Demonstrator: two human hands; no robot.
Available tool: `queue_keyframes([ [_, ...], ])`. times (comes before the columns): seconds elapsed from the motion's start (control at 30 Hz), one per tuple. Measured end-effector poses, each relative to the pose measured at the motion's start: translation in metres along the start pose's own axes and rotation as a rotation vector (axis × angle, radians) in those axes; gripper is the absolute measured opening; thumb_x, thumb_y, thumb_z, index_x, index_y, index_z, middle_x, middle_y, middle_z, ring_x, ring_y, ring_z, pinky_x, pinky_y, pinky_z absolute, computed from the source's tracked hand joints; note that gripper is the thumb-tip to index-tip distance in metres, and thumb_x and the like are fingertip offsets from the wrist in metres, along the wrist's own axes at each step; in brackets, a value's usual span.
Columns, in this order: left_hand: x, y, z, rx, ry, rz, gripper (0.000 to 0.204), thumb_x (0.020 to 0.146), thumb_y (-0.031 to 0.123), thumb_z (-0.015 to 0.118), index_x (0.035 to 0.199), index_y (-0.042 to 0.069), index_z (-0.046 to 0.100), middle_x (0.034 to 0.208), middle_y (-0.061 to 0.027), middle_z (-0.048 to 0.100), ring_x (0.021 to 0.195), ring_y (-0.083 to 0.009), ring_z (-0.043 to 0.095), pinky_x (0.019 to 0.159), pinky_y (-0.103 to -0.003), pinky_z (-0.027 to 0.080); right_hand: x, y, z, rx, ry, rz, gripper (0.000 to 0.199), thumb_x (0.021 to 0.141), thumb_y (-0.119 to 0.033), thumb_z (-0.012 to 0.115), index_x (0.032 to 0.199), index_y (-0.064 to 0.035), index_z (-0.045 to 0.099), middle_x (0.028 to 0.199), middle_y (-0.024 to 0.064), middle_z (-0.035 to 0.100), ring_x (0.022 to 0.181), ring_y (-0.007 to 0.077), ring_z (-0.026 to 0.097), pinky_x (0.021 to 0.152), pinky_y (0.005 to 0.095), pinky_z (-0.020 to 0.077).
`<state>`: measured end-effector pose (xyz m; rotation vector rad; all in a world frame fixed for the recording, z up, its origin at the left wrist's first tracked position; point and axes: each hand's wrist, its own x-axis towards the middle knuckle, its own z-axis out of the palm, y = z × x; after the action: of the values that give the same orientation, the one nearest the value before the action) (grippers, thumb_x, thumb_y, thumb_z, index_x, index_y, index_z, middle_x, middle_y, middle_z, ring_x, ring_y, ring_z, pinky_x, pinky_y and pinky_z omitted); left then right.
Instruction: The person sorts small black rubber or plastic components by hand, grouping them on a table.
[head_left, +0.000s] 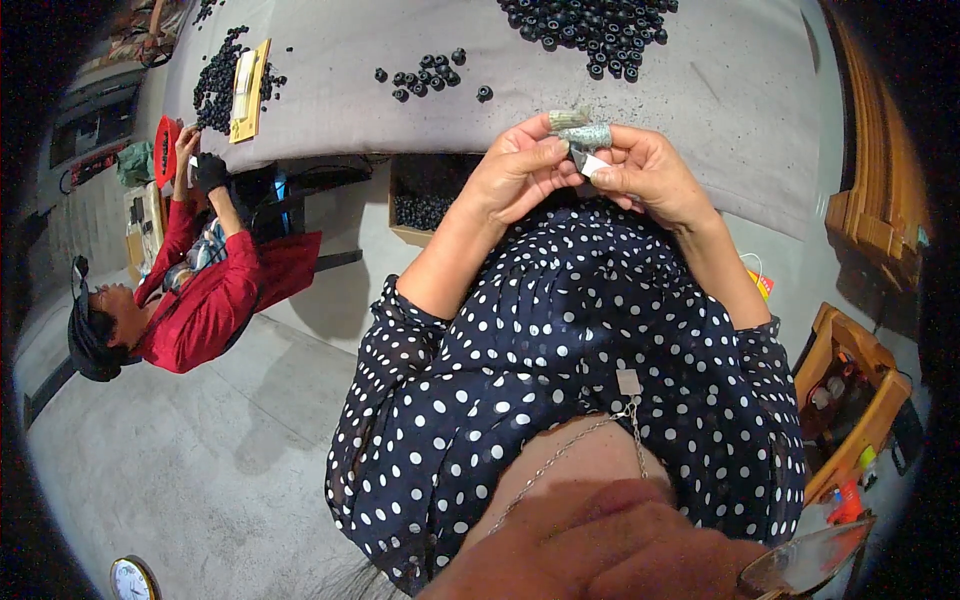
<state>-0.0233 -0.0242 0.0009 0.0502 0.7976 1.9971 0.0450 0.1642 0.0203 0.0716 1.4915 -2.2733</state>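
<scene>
My left hand [520,170] and my right hand [655,178] meet at the table's near edge, in front of my body. Pale greenish wraps cover fingertips on both. Thumb and fingers of the left are closed on a small dark piece [578,157], mostly hidden by the fingers. The right pinches a small flat white piece [596,165] against it; its exact kind is too small to tell. Beyond the hands lies a big pile of small round black parts [590,35] with ring-like ends. Several more of these black parts [430,76] lie loose to the left.
The grey cloth-covered table [350,110] carries another black heap [218,85] beside a yellow-edged tool [247,90]. A box of black parts [420,212] sits below the edge. At left, a person in red [215,300] works with a black-gloved hand. A wooden chair [855,400] stands right.
</scene>
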Motion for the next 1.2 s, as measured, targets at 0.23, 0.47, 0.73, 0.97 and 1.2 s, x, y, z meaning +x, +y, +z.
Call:
queue_keyframes([
  [0.23,0.002,-0.004,0.001,-0.06,0.001,0.034,0.032,0.086,0.007,0.06,0.115,-0.001,0.051,0.098,-0.0114,0.063,0.079,-0.0152,0.064,0.073,-0.028,0.056,0.005,0.014,-0.007,0.111,0.054,-0.011,0.022,0.083,-0.018,0.066,0.1,-0.004,0.064,0.068,-0.0036,0.058,0.046,0.0001,0.044,0.037,0.0129,0.0303],
  [0.47,0.0,0.0,0.002,-0.077,0.001,0.038,0.034,0.085,0.007,0.06,0.116,-0.001,0.051,0.099,-0.0113,0.063,0.078,-0.0158,0.064,0.072,-0.028,0.056,-0.001,0.002,0.004,0.01,0.044,-0.022,0.027,0.083,-0.016,0.065,0.107,-0.0043,0.06,0.07,-0.0041,0.057,0.047,0.0003,0.044,0.038,0.0131,0.0308],
  [0.73,0.0,0.001,0.002,-0.075,-0.021,0.035,0.036,0.086,0.007,0.06,0.119,-0.001,0.049,0.1,-0.0129,0.063,0.08,-0.0178,0.065,0.072,-0.028,0.056,-0.004,-0.002,0.002,0.001,0.014,-0.007,0.037,0.081,-0.018,0.068,0.114,-0.0045,0.057,0.071,-0.0051,0.057,0.048,-0.0002,0.044,0.038,0.0122,0.0306],
  [0.97,-0.001,0.001,0.006,-0.012,-0.017,0.019,0.036,0.086,0.007,0.059,0.119,-0.001,0.049,0.1,-0.0132,0.063,0.082,-0.0188,0.065,0.072,-0.029,0.057,0.0,0.005,-0.005,0.078,0.007,0.026,0.035,0.082,-0.017,0.067,0.113,-0.0043,0.057,0.074,-0.0031,0.06,0.048,-0.0005,0.046,0.038,0.0118,0.0308],
  [1.2,0.002,-0.001,-0.001,-0.096,-0.039,0.03,0.035,0.085,0.007,0.06,0.118,-0.001,0.05,0.101,-0.0121,0.063,0.079,-0.0169,0.064,0.072,-0.028,0.056,-0.003,0.003,0.0,0.028,0.008,-0.016,0.034,0.081,-0.017,0.067,0.111,-0.0039,0.056,0.071,-0.0041,0.058,0.048,-0.0001,0.046,0.038,0.0123,0.0307],
])
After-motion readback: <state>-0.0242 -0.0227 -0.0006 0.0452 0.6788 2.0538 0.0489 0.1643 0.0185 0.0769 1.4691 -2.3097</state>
